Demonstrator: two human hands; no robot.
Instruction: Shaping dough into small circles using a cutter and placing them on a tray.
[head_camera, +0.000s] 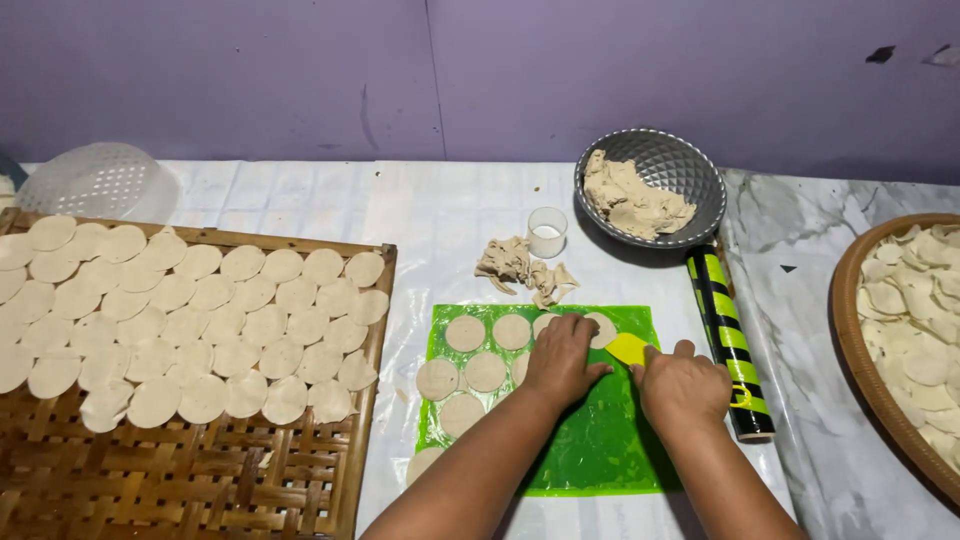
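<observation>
Right hand (684, 385) closed on a yellow scraper (628, 348), blade on the green mat (600, 440); left hand (562, 358) flat & open, pressing on the mat beside the cut dough discs (465, 333). Dough scraps (520, 265), small white cup (547, 232) & metal bowl (690, 165) w/ dough sit behind the mat, black-yellow rolling pin (728, 340) just right of it, woven tray (200, 480) w/ discs on the left.

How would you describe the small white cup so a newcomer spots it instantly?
Start at the grey metal bowl of dough by the purple wall. Just left of it stands the small white cup, above the dough scraps. It is the only upright, open-topped cylinder there.
</observation>
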